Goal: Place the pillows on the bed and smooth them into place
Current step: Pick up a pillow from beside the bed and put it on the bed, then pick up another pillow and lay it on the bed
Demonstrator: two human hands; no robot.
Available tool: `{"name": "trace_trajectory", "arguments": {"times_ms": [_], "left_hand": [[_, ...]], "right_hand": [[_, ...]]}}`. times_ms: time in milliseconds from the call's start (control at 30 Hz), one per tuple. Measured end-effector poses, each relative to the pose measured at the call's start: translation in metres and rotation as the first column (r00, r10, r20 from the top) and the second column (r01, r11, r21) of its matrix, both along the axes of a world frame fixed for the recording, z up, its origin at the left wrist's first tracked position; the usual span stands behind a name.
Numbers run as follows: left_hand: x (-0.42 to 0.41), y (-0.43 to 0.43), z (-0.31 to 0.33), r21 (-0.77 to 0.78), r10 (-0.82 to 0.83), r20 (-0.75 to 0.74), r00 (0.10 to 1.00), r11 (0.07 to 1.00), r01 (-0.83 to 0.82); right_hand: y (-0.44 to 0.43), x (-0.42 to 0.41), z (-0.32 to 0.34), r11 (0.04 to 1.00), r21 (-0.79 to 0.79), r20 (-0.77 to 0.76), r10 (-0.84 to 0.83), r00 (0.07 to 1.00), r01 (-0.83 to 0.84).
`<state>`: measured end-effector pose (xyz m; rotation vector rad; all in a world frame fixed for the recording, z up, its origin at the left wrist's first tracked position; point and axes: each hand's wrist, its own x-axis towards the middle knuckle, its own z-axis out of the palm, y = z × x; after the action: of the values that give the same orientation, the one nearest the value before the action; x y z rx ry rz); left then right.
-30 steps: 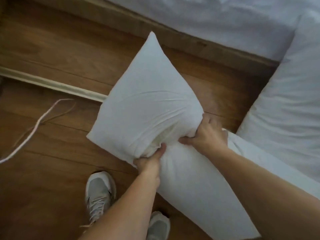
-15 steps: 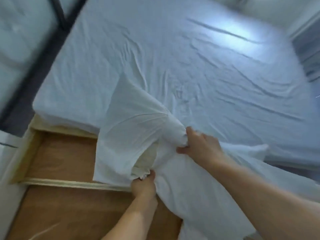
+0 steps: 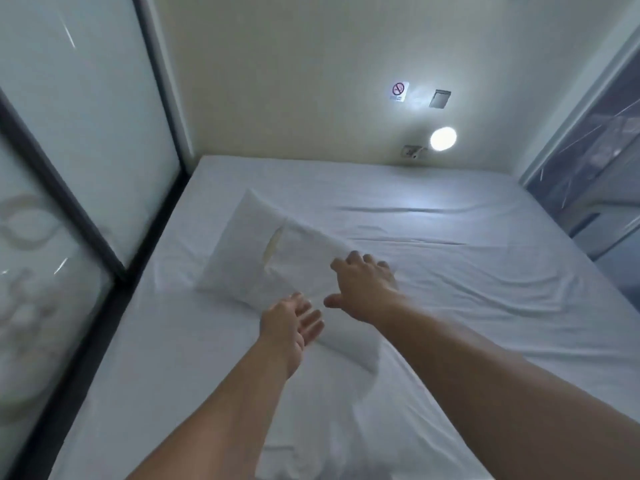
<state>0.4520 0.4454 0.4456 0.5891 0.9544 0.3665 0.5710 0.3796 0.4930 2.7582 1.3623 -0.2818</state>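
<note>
Two bare hands reach out over the bed [image 3: 450,271] in the head view, and neither one holds anything. The left hand [image 3: 289,325] is open with its fingers loosely spread, palm turned inward, hanging just above the near end of a white pillow [image 3: 242,258]. The right hand [image 3: 365,287] is open too, fingers splayed and thumb out, over the pillow's right edge; whether it touches the fabric I cannot tell, since the picture is blurred there. The pillow lies flat on the white sheet, on the left half of the mattress, set at a slant with its far corner pointing toward the frosted glass panel [image 3: 86,133] and its near corner toward the person. Its case is soft and creased, and a slit in the case midway along shows a strip of yellowish inner fabric. The sheet around it is rumpled in long folds. On the cream wall [image 3: 294,81] beyond the bed, a round lamp [image 3: 443,138] glows beneath a small no-smoking sign [image 3: 399,91].
</note>
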Motion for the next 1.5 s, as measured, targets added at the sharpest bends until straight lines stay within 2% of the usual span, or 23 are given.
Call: {"name": "trace_trajectory", "arguments": {"times_ms": [100, 200, 367, 467, 500, 533, 600, 700, 767, 800, 867, 967, 1033, 1200, 1267, 1367, 1500], "left_hand": [[0.024, -0.006, -0.033, -0.023, -0.088, -0.144, 0.986, 0.996, 0.085], [0.038, -0.034, -0.074, -0.069, -0.264, -0.283, 0.922, 0.965, 0.255], [0.048, -0.116, -0.152, -0.173, -0.544, -0.425, 0.723, 0.833, 0.525], [0.05, -0.171, -0.211, -0.147, -0.675, -0.492, 0.55, 0.687, 0.712], [0.052, -0.189, -0.232, -0.099, -0.71, -0.521, 0.473, 0.601, 0.793], [0.054, -0.205, -0.253, -0.046, -0.741, -0.56, 0.37, 0.473, 0.88], [0.061, -0.237, -0.29, 0.056, -0.776, -0.61, 0.16, 0.159, 0.986], [0.078, -0.289, -0.343, 0.25, -0.752, -0.659, -0.035, -0.262, 0.932], [0.094, -0.327, -0.375, 0.356, -0.65, -0.754, -0.094, -0.525, 0.773], [0.101, -0.346, -0.389, 0.394, -0.61, -0.787, -0.089, -0.609, 0.688], [0.112, -0.384, -0.412, 0.433, -0.578, -0.812, -0.078, -0.688, 0.582], [0.12, -0.43, -0.441, 0.399, -0.525, -0.85, -0.047, -0.7, 0.592], [0.124, -0.442, -0.458, 0.408, -0.519, -0.855, 0.012, -0.657, 0.634], [0.12, -0.442, -0.469, 0.496, -0.712, -0.701, -0.029, -0.516, 0.698], [0.116, -0.437, -0.45, 0.542, -0.769, -0.639, -0.033, -0.48, 0.689], [0.118, -0.426, -0.407, 0.598, -0.807, -0.59, 0.041, -0.402, 0.693], [0.148, -0.361, -0.314, 0.587, -0.806, -0.57, 0.16, -0.263, 0.766]], "right_hand": [[-0.043, 0.03, -0.049, 0.989, -0.083, -0.184, -0.14, 0.973, 0.126], [-0.104, 0.042, -0.099, 0.923, -0.213, -0.332, -0.377, 0.865, 0.32], [-0.232, 0.023, -0.18, 0.696, -0.418, -0.444, -0.717, 0.537, 0.583], [-0.31, 0.002, -0.234, 0.478, -0.487, -0.428, -0.86, 0.278, 0.731], [-0.334, -0.002, -0.253, 0.403, -0.508, -0.408, -0.891, 0.199, 0.761], [-0.357, -0.006, -0.271, 0.328, -0.527, -0.388, -0.914, 0.122, 0.784], [-0.4, -0.016, -0.306, 0.161, -0.526, -0.364, -0.93, -0.05, 0.835], [-0.454, -0.033, -0.363, -0.141, -0.473, -0.411, -0.838, -0.36, 0.87], [-0.484, -0.047, -0.402, -0.366, -0.468, -0.443, -0.69, -0.572, 0.804], [-0.498, -0.056, -0.42, -0.476, -0.474, -0.459, -0.585, -0.669, 0.741], [-0.525, -0.076, -0.454, -0.639, -0.489, -0.473, -0.378, -0.796, 0.594], [-0.555, -0.099, -0.504, -0.737, -0.493, -0.491, -0.204, -0.847, 0.463], [-0.559, -0.101, -0.535, -0.785, -0.449, -0.543, -0.139, -0.828, 0.426], [-0.56, -0.105, -0.58, -0.85, -0.17, -0.532, -0.347, -0.772, 0.499], [-0.559, -0.111, -0.568, -0.887, -0.103, -0.567, -0.319, -0.759, 0.45], [-0.557, -0.116, -0.51, -0.944, 0.011, -0.638, -0.259, -0.725, 0.329], [-0.52, -0.086, -0.404, -0.899, 0.059, -0.675, -0.356, -0.646, 0.434]]}}
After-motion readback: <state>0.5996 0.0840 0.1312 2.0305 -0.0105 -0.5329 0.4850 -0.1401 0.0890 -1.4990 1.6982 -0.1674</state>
